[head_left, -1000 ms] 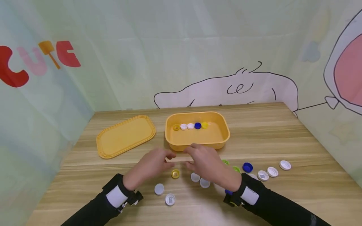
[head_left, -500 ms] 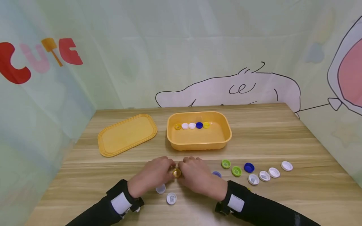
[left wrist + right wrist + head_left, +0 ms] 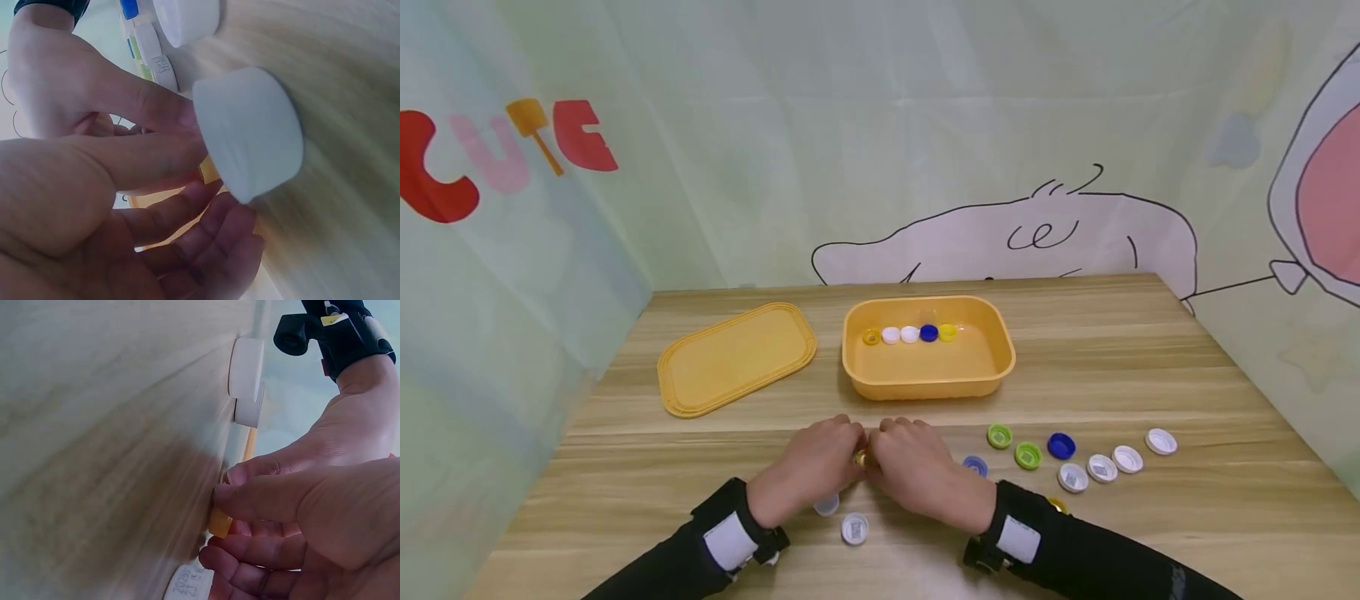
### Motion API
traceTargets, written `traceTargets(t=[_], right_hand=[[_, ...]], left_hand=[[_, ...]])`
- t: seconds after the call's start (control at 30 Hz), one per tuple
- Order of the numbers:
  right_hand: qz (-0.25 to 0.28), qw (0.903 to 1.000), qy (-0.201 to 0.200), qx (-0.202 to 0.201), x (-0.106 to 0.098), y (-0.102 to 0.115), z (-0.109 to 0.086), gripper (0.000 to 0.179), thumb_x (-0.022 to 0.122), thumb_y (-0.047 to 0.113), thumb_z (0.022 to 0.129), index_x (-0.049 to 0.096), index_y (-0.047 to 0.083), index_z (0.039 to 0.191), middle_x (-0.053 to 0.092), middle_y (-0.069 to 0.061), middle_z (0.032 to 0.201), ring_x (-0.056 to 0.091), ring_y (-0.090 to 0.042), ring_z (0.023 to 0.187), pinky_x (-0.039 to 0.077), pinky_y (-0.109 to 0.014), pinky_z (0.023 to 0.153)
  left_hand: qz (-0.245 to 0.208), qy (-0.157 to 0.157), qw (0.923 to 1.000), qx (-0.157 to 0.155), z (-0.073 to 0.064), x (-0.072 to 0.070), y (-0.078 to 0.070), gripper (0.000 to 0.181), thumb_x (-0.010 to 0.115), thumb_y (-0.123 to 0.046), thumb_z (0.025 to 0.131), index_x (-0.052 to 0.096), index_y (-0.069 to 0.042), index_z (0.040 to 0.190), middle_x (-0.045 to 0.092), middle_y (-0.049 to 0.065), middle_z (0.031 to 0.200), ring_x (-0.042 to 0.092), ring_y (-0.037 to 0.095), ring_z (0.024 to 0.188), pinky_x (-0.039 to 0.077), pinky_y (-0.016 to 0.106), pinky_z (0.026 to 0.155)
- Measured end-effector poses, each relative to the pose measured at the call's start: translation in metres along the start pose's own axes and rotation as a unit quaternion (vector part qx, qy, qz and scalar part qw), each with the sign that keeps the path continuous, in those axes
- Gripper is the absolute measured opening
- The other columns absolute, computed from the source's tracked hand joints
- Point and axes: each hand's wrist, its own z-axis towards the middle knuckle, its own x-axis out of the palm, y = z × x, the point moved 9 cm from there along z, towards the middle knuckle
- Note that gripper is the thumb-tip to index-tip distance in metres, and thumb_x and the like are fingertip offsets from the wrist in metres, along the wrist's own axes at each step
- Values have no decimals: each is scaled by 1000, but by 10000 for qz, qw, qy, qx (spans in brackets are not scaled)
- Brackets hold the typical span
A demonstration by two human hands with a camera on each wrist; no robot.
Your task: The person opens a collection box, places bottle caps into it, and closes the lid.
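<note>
A small golden-yellow bottle cap (image 3: 861, 458) sits low over the table between my two hands, mostly covered by fingers in the head view. My left hand (image 3: 822, 454) pinches it from the left with thumb and fingers. From the right, my right hand (image 3: 917, 467) pinches the same cap, whose yellow side (image 3: 219, 524) shows under the thumb in the right wrist view. A white cap (image 3: 250, 134) stands close by my left thumb. Near the left wrist lie two white caps, one partly hidden (image 3: 827, 505) and one face up (image 3: 854, 528).
Behind the hands stands a yellow plastic box (image 3: 928, 389) holding a row of several caps. A flat yellow lid (image 3: 737, 358) lies left of it. On the right are green caps (image 3: 1027, 455), a blue cap (image 3: 1062, 446) and white caps (image 3: 1161, 442).
Both hands have come down from near the box and closed in on the golden-yellow cap from either side. In the last half second they have moved slightly closer, covering more of it.
</note>
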Motion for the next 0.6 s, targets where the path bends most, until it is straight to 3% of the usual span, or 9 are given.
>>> traceTargets(t=[0.17,0.3,0.47,0.6], right_hand=[[50,10000,-76,-10,-3,0,-2,28,79,30,89,63,15,72,47,4,65,45,-12,59,37,-28,52],[189,9995,-239,-74,-10,1,-3,28,80,23,87,61,15,68,45,5,64,43,-10,57,36,-26,51],[445,9970,-633,-49,-27,-3,-5,12,82,14,83,71,9,81,51,5,67,47,-10,59,39,-25,51],[475,9946,-914,129,-41,-11,-7,18,85,14,82,74,7,94,57,3,75,53,-13,66,43,-27,55]], left_hand=[[-73,-130,9998,114,0,-2,-3,21,83,-16,81,64,-8,79,48,-1,71,45,15,63,38,31,55],[-323,-240,9992,73,0,-8,-4,15,80,-9,80,66,-6,82,53,0,73,51,17,66,43,33,58],[-489,-459,9977,50,3,-22,-7,15,77,-3,80,68,-3,92,59,2,80,56,20,75,48,37,65],[-541,-536,9970,118,11,-32,-13,20,77,-3,84,68,-4,102,60,1,84,55,19,78,48,36,67]])
